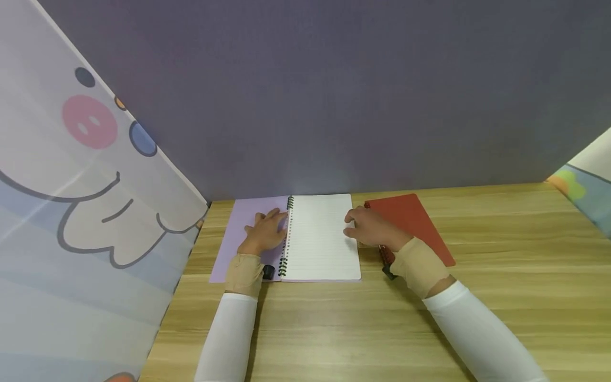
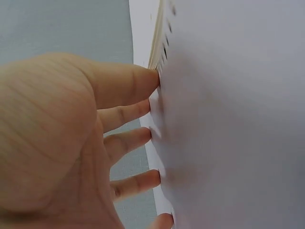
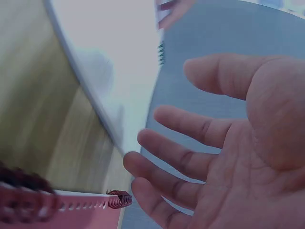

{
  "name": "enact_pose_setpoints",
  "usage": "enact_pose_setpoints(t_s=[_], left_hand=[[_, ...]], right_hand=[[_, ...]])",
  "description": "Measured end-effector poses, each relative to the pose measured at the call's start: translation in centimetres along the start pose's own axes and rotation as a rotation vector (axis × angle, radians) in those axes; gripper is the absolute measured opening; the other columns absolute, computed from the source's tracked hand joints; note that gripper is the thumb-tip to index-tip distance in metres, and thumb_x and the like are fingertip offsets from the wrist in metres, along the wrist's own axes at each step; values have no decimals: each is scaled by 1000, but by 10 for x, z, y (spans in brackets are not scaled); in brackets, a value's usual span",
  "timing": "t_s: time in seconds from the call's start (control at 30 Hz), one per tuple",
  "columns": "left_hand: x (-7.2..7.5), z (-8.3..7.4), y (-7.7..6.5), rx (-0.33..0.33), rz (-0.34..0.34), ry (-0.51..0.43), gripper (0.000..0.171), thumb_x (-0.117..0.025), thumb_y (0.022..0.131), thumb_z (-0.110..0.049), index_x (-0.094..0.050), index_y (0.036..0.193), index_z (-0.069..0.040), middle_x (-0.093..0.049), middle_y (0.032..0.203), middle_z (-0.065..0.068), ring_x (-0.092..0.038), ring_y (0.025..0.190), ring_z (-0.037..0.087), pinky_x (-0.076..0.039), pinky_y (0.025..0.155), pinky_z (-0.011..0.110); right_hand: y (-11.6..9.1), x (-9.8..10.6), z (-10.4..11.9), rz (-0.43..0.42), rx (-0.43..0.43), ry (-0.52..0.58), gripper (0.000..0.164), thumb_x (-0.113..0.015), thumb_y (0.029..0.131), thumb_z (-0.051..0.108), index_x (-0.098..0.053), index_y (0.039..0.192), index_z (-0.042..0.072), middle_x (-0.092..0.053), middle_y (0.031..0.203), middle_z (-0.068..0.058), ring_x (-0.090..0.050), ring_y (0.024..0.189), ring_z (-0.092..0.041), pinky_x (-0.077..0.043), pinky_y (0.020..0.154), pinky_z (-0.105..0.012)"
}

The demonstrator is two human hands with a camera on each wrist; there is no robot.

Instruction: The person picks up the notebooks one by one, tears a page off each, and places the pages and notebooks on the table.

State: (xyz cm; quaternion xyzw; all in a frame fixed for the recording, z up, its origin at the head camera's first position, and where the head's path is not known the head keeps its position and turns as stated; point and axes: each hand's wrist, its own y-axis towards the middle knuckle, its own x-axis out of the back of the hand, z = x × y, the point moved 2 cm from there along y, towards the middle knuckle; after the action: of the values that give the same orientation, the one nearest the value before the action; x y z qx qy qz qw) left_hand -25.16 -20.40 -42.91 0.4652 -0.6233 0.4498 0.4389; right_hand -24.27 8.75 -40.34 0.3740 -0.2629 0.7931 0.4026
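A spiral notebook lies spread flat, with its white lined page (image 1: 324, 239) on the right and its lilac cover (image 1: 226, 254) on the left. My left hand (image 1: 264, 233) rests on the cover beside the dark coil binding (image 1: 283, 267). Its fingertips touch the surface, fingers spread and fairly straight in the left wrist view. Above the page's right edge hovers my right hand (image 1: 374, 228), fingers loosely bent and apart, with nothing between them in the right wrist view. Partly under that hand and wrist lies a red spiral notebook (image 1: 412, 223), tilted and closed.
Both notebooks lie on a wood-grain table (image 1: 315, 329), near its back edge. Behind stands a grey panel (image 1: 334, 95). A cartoon-printed curtain (image 1: 43, 223) borders the left side, and another printed sheet (image 1: 589, 180) shows at far right.
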Motion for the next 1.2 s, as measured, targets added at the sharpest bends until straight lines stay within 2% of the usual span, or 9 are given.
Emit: enact_pose_setpoints(t_s=[0.1,0.23,0.37,0.5,0.67,0.83,1.2], left_hand=[[-2,-1,0,1,2,4,53,-40,93,-36,-29,144,-29,-17,151,-3,-25,125,31,-22,82,70],[-2,-1,0,10,4,4,53,-40,93,-36,-29,144,-29,-17,151,-5,-25,124,29,-22,82,69],[0,-2,-2,8,13,-3,53,-41,92,-35,-30,144,-30,-18,151,-5,-24,124,28,-23,83,67],[1,-1,-2,4,12,-5,53,-43,92,-35,-31,143,-30,-19,151,-5,-24,123,28,-23,83,67],[-1,2,-1,2,13,2,53,-44,92,-38,-30,143,-31,-19,150,-6,-25,123,27,-24,82,65],[-1,3,-3,1,13,-17,53,-47,91,-39,-33,141,-32,-22,149,-7,-24,124,28,-24,83,67],[2,2,-5,-7,1,-40,51,-50,90,-39,-36,140,-32,-25,147,-8,-24,124,28,-20,84,70]], right_hand=[[18,4,-3,11,-49,-44,47,-55,89,35,-48,125,6,-39,131,-13,-36,120,-32,-36,89,-41],[41,7,-11,-16,-49,-103,59,-59,85,40,-42,131,6,-29,141,-14,-20,130,-37,-29,96,-46],[57,7,-17,-54,-44,-162,70,-64,81,44,-38,134,6,-29,140,-13,-22,128,-35,-26,98,-45],[67,4,-18,-52,-45,-215,79,-68,76,46,-37,136,5,-28,141,-16,-23,126,-37,-27,97,-46],[74,2,-19,-24,-85,-263,91,-68,73,51,-29,141,6,-21,145,-17,-17,130,-39,-26,97,-49],[76,3,-22,2,-119,-257,99,-69,70,54,-23,145,8,-17,147,-15,-12,132,-38,-23,98,-51],[78,3,-27,-8,-120,-249,102,-72,65,57,-27,144,11,-22,141,-15,-17,125,-37,-25,96,-50]])
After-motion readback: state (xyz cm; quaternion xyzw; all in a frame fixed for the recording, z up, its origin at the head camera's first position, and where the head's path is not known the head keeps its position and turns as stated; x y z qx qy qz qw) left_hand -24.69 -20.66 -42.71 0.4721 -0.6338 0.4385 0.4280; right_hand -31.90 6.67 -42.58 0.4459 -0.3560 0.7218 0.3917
